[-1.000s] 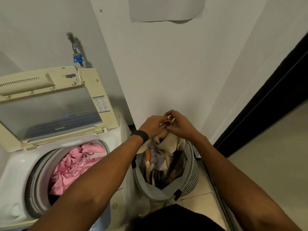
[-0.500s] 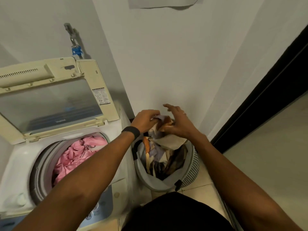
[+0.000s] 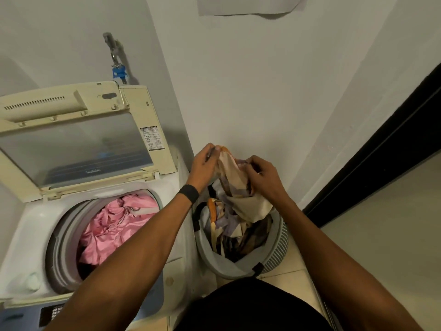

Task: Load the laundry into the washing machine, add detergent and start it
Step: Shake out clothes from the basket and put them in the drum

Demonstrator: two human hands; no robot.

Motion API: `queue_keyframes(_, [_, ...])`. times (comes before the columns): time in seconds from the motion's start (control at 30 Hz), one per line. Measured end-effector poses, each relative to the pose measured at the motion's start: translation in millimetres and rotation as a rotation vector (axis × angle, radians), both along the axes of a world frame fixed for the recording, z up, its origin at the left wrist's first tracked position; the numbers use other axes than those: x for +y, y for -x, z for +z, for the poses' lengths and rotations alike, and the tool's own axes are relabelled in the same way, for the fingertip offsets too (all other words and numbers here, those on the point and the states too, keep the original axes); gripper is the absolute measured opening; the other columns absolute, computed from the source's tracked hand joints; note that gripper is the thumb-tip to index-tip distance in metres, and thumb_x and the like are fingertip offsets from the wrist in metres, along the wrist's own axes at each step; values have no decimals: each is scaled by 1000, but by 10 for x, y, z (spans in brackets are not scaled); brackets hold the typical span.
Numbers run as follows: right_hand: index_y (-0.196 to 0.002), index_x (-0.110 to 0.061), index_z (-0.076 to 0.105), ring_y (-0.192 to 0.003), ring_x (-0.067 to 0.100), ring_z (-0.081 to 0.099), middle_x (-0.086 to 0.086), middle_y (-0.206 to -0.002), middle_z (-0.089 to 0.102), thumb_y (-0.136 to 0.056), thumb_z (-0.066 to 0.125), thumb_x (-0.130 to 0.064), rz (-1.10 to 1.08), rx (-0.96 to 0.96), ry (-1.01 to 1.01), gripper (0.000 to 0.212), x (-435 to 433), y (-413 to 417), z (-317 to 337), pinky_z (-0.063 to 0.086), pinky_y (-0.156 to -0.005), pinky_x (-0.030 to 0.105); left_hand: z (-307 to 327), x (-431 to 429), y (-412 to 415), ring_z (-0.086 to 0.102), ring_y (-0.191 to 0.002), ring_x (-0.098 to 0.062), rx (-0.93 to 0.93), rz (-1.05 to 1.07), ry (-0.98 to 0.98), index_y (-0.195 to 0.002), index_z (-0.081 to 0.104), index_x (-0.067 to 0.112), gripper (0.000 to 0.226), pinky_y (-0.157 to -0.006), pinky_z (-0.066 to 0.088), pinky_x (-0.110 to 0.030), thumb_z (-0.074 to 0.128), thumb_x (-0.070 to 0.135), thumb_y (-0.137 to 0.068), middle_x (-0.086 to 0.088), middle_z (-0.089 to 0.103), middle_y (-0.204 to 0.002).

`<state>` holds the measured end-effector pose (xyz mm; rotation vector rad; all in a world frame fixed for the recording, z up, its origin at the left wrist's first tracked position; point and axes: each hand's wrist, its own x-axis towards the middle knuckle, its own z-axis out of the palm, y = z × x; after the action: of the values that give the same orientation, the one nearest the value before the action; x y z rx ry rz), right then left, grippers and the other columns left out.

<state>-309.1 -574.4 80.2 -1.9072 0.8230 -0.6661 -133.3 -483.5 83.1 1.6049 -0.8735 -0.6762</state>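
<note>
Change since half a second ago: the right hand (image 3: 261, 174), then splayed over the bundle, now has its fingers curled into it. The cream patterned cloth (image 3: 241, 201) stands a little higher out of the laundry basket (image 3: 278, 249).

- Left hand (image 3: 204, 163): pinches the top edge of the cloth between thumb and fingers. There is a black wristband (image 3: 189, 193) at the wrist.
- Right hand: grips a fold of the same cloth, just beside the left hand.
- Cream patterned cloth: has lilac and orange patches. It is drawn up between both hands above the basket, with its lower end trailing down inside.
- Laundry basket: grey and round with a striped wall. It sits on the tiled floor (image 3: 381, 247), right beside the washing machine (image 3: 23, 235), and holds more mixed clothes in cream, lilac and dark tones.
- Washing machine: a white top-loader. Its lid (image 3: 71, 149) is raised and leans back toward the wall.
- Pink laundry (image 3: 114, 225): lies bunched inside the open drum.
- Tap (image 3: 118, 72): on the wall above the machine, with a blue fitting.
- Sheet of paper (image 3: 250, 4): on the wall, at the top edge of view.
- Dark door frame (image 3: 381, 151): to the right.
</note>
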Motion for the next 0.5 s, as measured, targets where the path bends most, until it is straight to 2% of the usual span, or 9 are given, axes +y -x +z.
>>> queue_keyframes(0.07, [-87, -13, 68, -70, 23, 62, 5, -74, 66, -105, 56, -24, 60, -62, 9, 24, 49, -84, 41, 47, -63, 32, 74, -53, 124, 57, -83, -7, -70, -84, -20, -95, 54, 15, 29, -79, 46, -28, 44, 38, -109, 15, 62, -87])
queue_keyframes(0.1, [-88, -12, 69, -70, 24, 63, 6, -74, 66, -106, 56, -24, 80, -93, -4, 25, 55, -112, 65, 47, -63, 30, 84, -60, 186, 61, -92, -4, -97, -138, -34, -103, 56, 17, 26, -84, 49, -24, 40, 35, -111, 18, 65, -96])
queue_keyframes(0.17, [-92, -9, 71, -70, 23, 65, 9, -76, 69, -107, 55, -26, 83, -108, -27, 28, 23, -165, 99, 49, -64, 28, 51, -71, 268, 63, -110, -9, -119, -227, -68, -119, 58, 18, 33, -97, 50, -23, 35, 40, -112, 7, 67, -114])
queue_keyframes(0.2, [-92, -8, 72, -69, 22, 66, 10, -76, 70, -107, 55, -27, 80, -96, -38, 29, 2, -178, 105, 50, -64, 28, 27, -77, 294, 64, -111, -13, -128, -248, -86, -121, 58, 18, 35, -99, 51, -26, 35, 43, -111, 2, 67, -116])
queue_keyframes(0.27, [-93, -7, 71, -69, 14, 65, 8, -78, 70, -106, 56, -26, 59, -82, -45, 27, -8, -183, 90, 51, -65, 27, -21, -108, 307, 65, -100, -16, -151, -212, -105, -108, 59, 19, 33, -92, 52, -31, 35, 42, -111, -2, 68, -106])
queue_keyframes(0.37, [-112, -10, 56, -77, -1, 64, -3, -96, 63, -103, 59, -16, -85, -176, -135, 12, 102, -136, 87, 53, -69, 17, 3, -166, 288, 58, -82, -18, -172, -2, -110, -95, 54, 16, 33, -77, 48, -35, 37, 38, -112, -4, 63, -90])
queue_keyframes(0.43, [-120, -17, 43, -73, 2, 64, -5, -103, 57, -99, 66, -23, -79, -206, -201, 31, 196, -78, 52, 55, -65, 20, 13, -200, 223, 57, -81, -14, -152, 101, -116, -93, 56, 16, 36, -79, 46, -32, 36, 38, -112, 0, 61, -87])
queue_keyframes(0.5, [-126, -29, 40, -82, 3, 66, -8, -111, 59, -88, 74, -51, 51, -26, -93, 56, 227, 1, -29, 58, -68, 22, 63, -246, 162, 57, -78, -9, -81, 185, -80, -87, 57, 18, 38, -79, 47, -29, 37, 38, -112, 5, 60, -82])
